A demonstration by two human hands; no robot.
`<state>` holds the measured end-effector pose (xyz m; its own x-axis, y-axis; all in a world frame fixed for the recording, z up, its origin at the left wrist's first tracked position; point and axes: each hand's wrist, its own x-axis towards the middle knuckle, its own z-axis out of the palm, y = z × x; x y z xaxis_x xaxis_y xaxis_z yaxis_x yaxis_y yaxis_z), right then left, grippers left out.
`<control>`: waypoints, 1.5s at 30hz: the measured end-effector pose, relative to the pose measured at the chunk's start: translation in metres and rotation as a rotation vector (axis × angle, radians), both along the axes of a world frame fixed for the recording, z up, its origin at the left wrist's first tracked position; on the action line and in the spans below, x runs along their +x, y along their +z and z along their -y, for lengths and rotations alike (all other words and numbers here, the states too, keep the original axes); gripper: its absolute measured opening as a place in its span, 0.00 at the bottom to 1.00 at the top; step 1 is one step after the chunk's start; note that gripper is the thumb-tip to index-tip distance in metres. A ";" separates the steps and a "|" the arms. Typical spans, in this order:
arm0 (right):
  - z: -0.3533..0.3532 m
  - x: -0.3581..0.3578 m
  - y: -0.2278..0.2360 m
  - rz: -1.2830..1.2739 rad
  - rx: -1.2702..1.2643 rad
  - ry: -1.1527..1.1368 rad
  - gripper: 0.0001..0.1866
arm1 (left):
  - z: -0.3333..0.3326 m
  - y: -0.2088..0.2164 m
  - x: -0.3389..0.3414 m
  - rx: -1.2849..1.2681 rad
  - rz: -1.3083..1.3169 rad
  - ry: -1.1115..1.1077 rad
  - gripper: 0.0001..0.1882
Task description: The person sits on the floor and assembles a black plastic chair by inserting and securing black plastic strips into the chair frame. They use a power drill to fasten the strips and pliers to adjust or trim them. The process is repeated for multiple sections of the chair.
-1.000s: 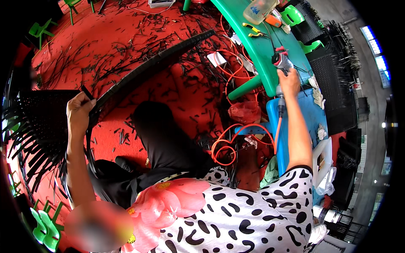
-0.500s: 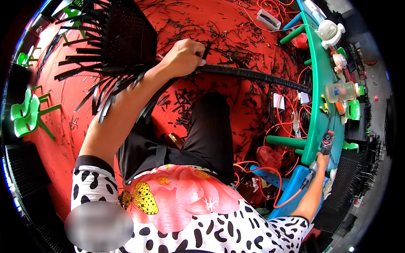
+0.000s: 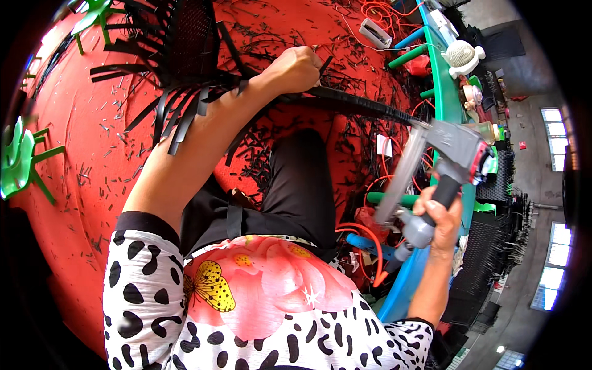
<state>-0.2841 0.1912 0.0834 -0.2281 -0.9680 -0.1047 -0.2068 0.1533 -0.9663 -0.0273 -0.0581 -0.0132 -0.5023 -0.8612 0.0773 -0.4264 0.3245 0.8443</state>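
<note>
Left fingers (image 3: pixel 308 58) grip a flat black strip (image 3: pixel 325 66); rightward runs the long black wrapped bar (image 3: pixel 367 103), toward right fingers (image 3: pixel 435 211) clasping a grey pneumatic stapler (image 3: pixel 455 147).

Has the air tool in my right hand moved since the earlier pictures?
Yes. Against the green table, the air tool in the right hand has shifted leftward from over its near end, now crossing the table's left edge.

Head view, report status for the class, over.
Left hand closed on black strip. Right hand gripping grey air tool. Woven black piece, loose strips along edge. Orange hose near right hand.
</note>
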 end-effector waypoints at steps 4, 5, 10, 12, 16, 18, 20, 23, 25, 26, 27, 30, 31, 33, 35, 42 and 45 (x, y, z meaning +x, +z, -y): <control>0.023 0.064 -0.016 0.144 0.038 0.116 0.13 | 0.004 -0.008 0.000 -0.221 0.042 -0.069 0.12; 0.029 0.073 -0.019 0.163 0.044 0.158 0.12 | 0.006 -0.009 0.001 -0.262 0.050 -0.088 0.11; 0.046 0.094 -0.024 0.167 0.073 0.251 0.10 | 0.013 -0.020 -0.004 -0.307 0.079 -0.076 0.09; 0.049 0.099 -0.025 0.125 0.084 0.239 0.12 | 0.011 -0.018 -0.008 -0.132 -0.018 -0.016 0.08; 0.054 0.097 -0.027 0.143 0.085 0.279 0.09 | 0.014 -0.021 -0.011 -0.206 0.032 -0.024 0.06; 0.056 0.099 -0.027 0.150 0.083 0.279 0.09 | 0.022 -0.031 -0.013 -0.262 0.054 -0.058 0.12; 0.057 0.100 -0.027 0.152 0.082 0.274 0.09 | 0.026 -0.037 -0.015 -0.296 0.033 -0.072 0.12; 0.058 0.103 -0.027 0.144 0.083 0.266 0.09 | 0.028 -0.041 -0.018 -0.313 0.013 -0.065 0.12; 0.059 0.104 -0.028 0.135 0.085 0.268 0.09 | 0.030 -0.045 -0.021 -0.403 0.020 -0.063 0.10; 0.060 0.105 -0.027 0.128 0.084 0.271 0.09 | 0.032 -0.049 -0.021 -0.493 0.033 -0.063 0.09; 0.060 0.105 -0.026 0.120 0.083 0.273 0.09 | 0.034 -0.052 -0.022 -0.584 0.047 -0.064 0.10; 0.062 0.105 -0.025 0.066 0.105 0.275 0.12 | 0.036 -0.056 -0.024 -0.474 0.036 -0.049 0.09; 0.062 0.105 -0.025 0.042 0.117 0.275 0.13 | 0.037 -0.057 -0.024 -0.415 0.037 -0.050 0.10; 0.063 0.109 -0.021 0.021 0.134 0.240 0.13 | 0.033 -0.047 -0.022 -0.261 0.046 -0.071 0.12; 0.064 0.109 -0.021 0.019 0.148 0.244 0.13 | 0.030 -0.039 -0.022 -0.179 0.052 -0.065 0.15; 0.068 0.116 -0.017 0.002 0.135 0.270 0.22 | 0.050 -0.056 -0.025 -0.601 0.095 -0.036 0.10; 0.070 0.106 -0.020 -0.034 0.170 0.289 0.18 | 0.048 -0.036 -0.026 -0.549 0.290 -0.179 0.14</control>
